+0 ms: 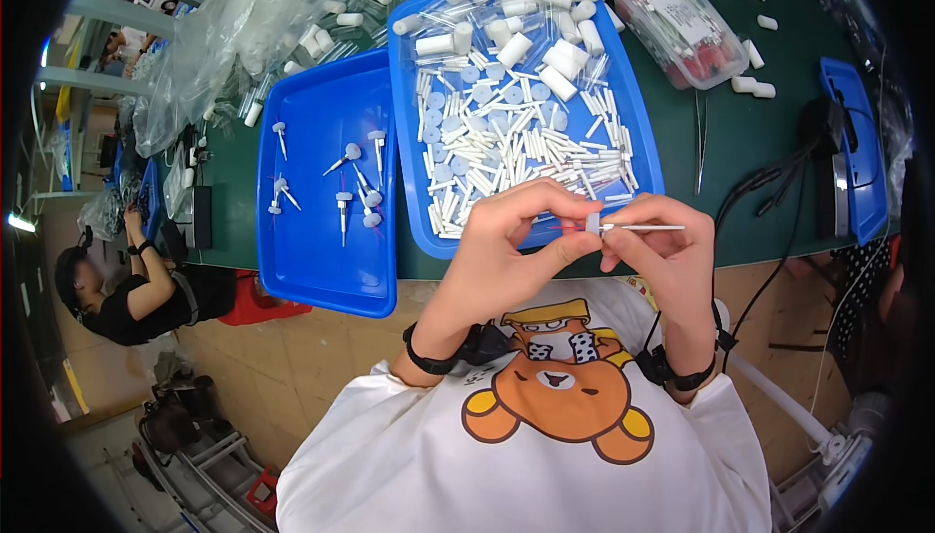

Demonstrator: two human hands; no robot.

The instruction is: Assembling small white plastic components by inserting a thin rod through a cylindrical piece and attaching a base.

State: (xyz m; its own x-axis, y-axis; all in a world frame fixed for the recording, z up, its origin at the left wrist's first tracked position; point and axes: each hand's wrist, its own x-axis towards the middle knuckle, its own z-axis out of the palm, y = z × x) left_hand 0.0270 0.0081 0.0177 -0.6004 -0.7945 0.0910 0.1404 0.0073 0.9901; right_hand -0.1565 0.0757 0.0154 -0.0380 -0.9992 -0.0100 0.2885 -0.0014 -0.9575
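My two hands meet over the near edge of a large blue tray (pixel 411 177). Thumb and forefinger of my left hand (pixel 506 252) pinch a small pale round cap (pixel 592 222), with thin red wires sticking out on its left side. My right hand (pixel 674 252) grips a thin white rod (pixel 657 228), its left end meeting the cap; whether it sits inside cannot be made out. Many loose white rods (pixel 497 158), pale discs (pixel 482 94) and white cylinders (pixel 514 51) fill the tray. A smaller blue tray (pixel 317 265) at the left holds several cap-and-rod pieces (pixel 343 204).
Tweezers (pixel 700 143) lie right of the large tray, below a clear plastic box (pixel 682 21) with red contents. Black cables (pixel 769 177) hang at the right edge. Plastic bags (pixel 243 36) and loose cylinders cover the back left. Another person (pixel 146 294) sits far left.
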